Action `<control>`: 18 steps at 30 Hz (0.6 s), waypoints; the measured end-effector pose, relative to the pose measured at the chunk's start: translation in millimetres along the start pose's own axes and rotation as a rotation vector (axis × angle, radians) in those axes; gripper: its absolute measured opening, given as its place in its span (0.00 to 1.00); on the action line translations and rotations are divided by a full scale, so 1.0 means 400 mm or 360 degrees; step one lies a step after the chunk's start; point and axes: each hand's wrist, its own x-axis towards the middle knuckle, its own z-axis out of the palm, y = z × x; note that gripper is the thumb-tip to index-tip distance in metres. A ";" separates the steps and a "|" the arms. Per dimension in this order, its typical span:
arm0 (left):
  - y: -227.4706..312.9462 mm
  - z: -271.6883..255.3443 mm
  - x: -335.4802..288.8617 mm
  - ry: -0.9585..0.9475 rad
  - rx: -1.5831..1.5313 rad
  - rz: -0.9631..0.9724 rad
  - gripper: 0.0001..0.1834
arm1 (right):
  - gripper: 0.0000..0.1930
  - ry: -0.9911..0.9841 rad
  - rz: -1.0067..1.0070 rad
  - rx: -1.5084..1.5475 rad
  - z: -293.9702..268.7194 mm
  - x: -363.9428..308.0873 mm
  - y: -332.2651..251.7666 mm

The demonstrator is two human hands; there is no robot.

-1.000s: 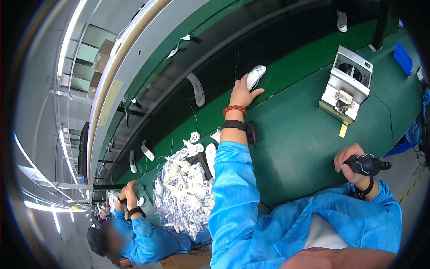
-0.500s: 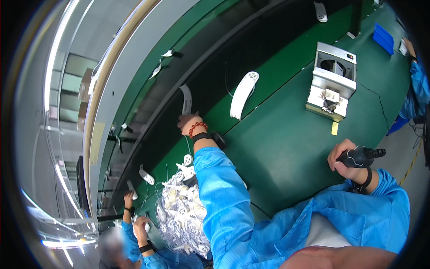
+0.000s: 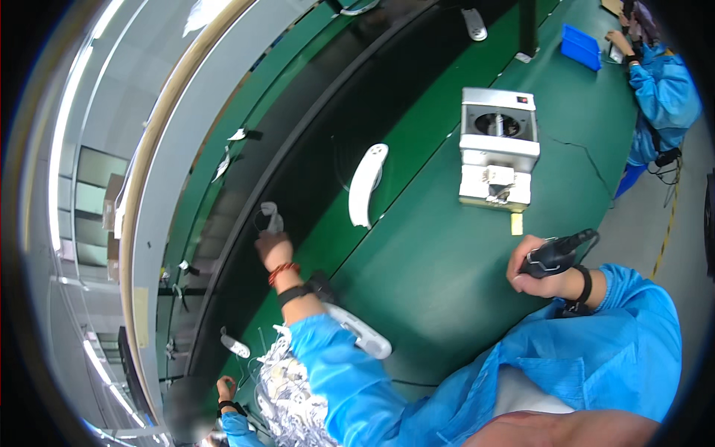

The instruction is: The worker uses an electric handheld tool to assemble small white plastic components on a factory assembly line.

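My left hand [image 3: 274,249] is stretched out over the dark conveyor belt, its fingers closed at the near end of a small white curved plastic part [image 3: 272,217]. Motion blur softens the fingertips there. In my right hand [image 3: 526,270], on the right above the bench, is a black electric screwdriver [image 3: 553,255], its cable end pointing up and right. A longer white curved casing [image 3: 366,186] lies between the belt and the bench. Another white casing [image 3: 363,332] rests on the bench beside my left forearm, partly covered by it.
A silver machine [image 3: 500,149] with a round opening stands on the green bench [image 3: 417,276]. A blue tray [image 3: 581,48] is farther off, near a co-worker's hand [image 3: 620,42]. White cabled parts [image 3: 290,395] are heaped by my left sleeve. Another co-worker's hand [image 3: 226,388] shows lower left.
The view has shifted, and the machine and tray sit farther left. My left hand has drawn slightly back with the white part. The casing beside my forearm has come into view. My right hand keeps the screwdriver.
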 end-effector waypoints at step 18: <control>0.098 -0.398 -0.668 -0.0128 -0.4614 0.0826 0.24 | 0.09 -0.0023 -0.0019 0.0114 -0.022 0.018 -0.022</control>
